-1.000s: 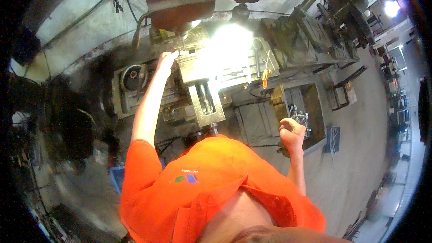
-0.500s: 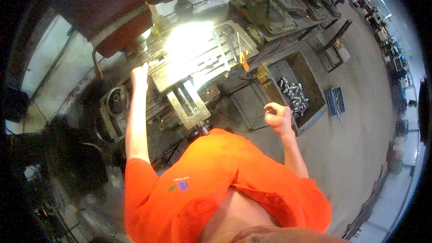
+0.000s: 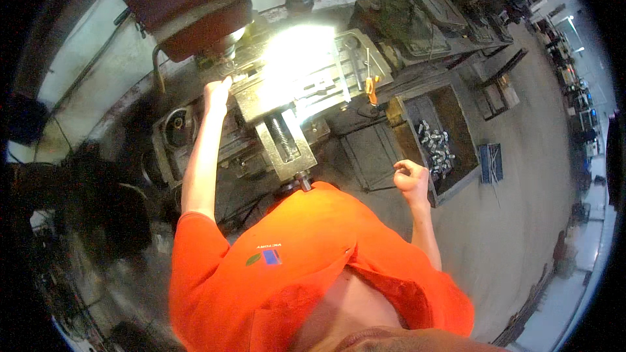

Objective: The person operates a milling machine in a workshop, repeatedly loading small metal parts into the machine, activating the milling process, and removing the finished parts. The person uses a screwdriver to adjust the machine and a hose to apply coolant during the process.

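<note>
Hands are held well apart: the right hand [image 3: 412, 177], the nearer one, is raised beyond the orange shirt [image 3: 306, 228] with fingers curled inward, beside a bin [image 3: 456, 190] of loose metal pieces [image 3: 435, 146]; whether the curl encloses anything cannot be told. Ahead of the shirt, a vise [image 3: 297, 168] points its long screw [image 3: 282, 135] back toward the person. Beyond it, an orange-handled tool [image 3: 372, 90] lies at the front edge of the slotted worktop [image 3: 385, 72], where vibration might shake it off. Lamp glare [image 3: 297, 45] whitens the middle and could cause a misjudged placement. Farther out, the left arm [image 3: 201, 169] reaches nearly straight, putting the left hand [image 3: 217, 96] by the vise's far left corner, fingertips at a small bright piece [image 3: 240, 79]; whether they pinch or merely touch it is unclear. Just past them hangs the spindle [image 3: 229, 52] under a dark red machine head [image 3: 205, 29], probably the main hazard: if it turned or dropped, fingers could be caught, and a poorly seated piece might be flung.
</note>
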Demonstrator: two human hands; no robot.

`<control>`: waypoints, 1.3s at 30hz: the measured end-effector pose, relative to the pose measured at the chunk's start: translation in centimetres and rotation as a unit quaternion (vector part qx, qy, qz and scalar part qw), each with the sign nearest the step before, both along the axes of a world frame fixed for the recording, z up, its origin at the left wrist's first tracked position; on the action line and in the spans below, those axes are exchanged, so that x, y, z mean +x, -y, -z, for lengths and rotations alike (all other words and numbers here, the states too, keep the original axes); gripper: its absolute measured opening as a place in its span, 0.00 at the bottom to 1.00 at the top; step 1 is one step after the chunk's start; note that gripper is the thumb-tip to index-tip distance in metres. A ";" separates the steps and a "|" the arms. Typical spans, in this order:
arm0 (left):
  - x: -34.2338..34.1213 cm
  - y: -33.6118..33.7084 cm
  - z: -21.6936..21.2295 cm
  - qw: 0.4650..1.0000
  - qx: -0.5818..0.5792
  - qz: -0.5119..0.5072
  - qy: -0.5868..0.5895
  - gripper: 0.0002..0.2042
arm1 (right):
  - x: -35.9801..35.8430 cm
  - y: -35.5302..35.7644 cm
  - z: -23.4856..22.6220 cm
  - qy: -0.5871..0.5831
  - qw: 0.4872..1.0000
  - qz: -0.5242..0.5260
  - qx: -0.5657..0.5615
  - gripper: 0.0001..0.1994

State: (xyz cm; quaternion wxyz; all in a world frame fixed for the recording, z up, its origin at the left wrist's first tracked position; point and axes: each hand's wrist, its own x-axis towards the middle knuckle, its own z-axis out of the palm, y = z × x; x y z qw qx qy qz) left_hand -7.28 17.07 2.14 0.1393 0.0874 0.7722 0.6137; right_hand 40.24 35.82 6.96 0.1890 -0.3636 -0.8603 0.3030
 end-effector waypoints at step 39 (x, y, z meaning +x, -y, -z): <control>-0.7 1.2 0.8 0.991 0.037 0.022 0.126 0.18 | -0.6 1.0 2.1 0.048 0.997 -0.019 -0.054 0.09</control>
